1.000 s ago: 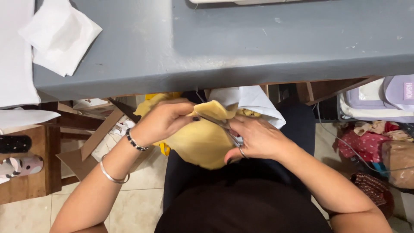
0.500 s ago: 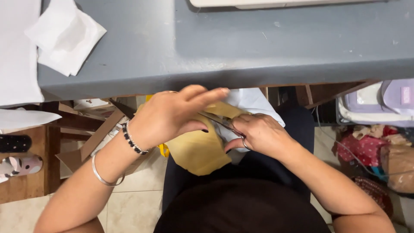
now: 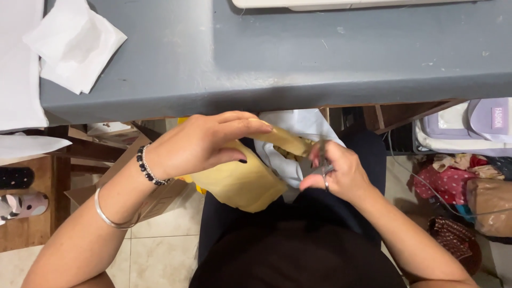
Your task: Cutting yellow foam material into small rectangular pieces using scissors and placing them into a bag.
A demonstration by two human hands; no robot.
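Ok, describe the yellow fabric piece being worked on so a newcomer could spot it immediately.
Start at the grey table across the top and drop below its front edge to the person's lap. There the left hand pinches the yellow fabric, with the right hand at its upper end. Unlike the white cloth behind it, it is mustard yellow.

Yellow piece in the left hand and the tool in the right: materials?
Yellow piece: looks like woven fabric, matte; it droops and folds softly under the left hand. Tool in the right hand: likely metal, grey with a slight shine; mostly hidden, perhaps small scissors.
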